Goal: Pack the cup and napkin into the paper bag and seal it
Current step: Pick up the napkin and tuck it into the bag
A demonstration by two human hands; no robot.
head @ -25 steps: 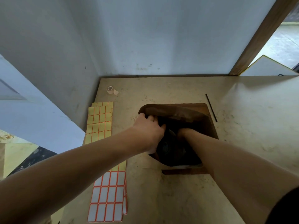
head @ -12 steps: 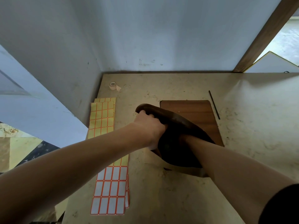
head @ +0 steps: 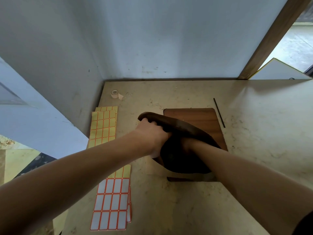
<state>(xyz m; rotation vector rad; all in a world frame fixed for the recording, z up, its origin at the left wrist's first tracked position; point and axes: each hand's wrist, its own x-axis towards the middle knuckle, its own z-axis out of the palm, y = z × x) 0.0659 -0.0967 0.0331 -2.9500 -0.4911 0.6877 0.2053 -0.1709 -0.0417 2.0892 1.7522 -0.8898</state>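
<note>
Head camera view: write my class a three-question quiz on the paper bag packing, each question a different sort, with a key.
1. True or false: the right hand is reaching inside the paper bag.
2. Which hand grips the bag's rim? A. left hand B. right hand C. neither
3. What lies flat left of the bag, on the table?

Key
1. True; the wrist disappears into the opening, fingers hidden.
2. A
3. Label sheets, yellow farther away, white nearer.

One head-worn camera looks forward and steeply down over both forearms at the surface, close in, facing the corner where it meets the wall.
</note>
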